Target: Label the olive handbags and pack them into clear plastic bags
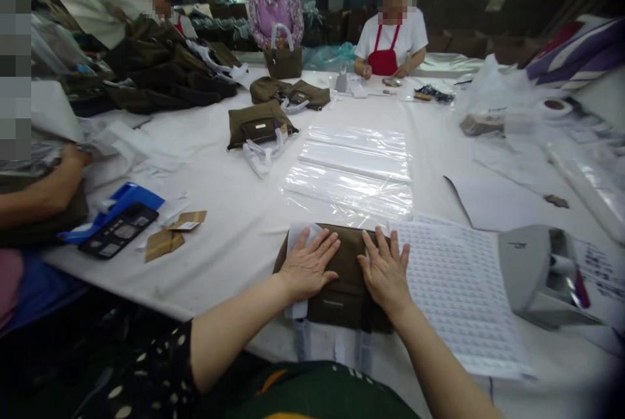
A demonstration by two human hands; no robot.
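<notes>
A dark olive handbag (336, 311) lies flat at the table's near edge, its wrapped straps (303, 339) hanging toward me. My left hand (307, 266) rests on the bag's left part with fingers spread, partly over a white sheet (296, 237). On the right part of the same bag lies my right hand (385, 269), palm down, fingers apart. Neither hand grips anything. Just beyond the bag are clear plastic bags (351, 172) laid flat. A sheet of printed labels (454, 289) is beside my right hand.
A grey tape dispenser (537, 272) stands at right. To the left lie a phone (120, 230), a blue object (129, 196) and brown tags (168, 237). More olive bags (256, 123) sit farther back. Co-workers are at the left and across the table (205, 146).
</notes>
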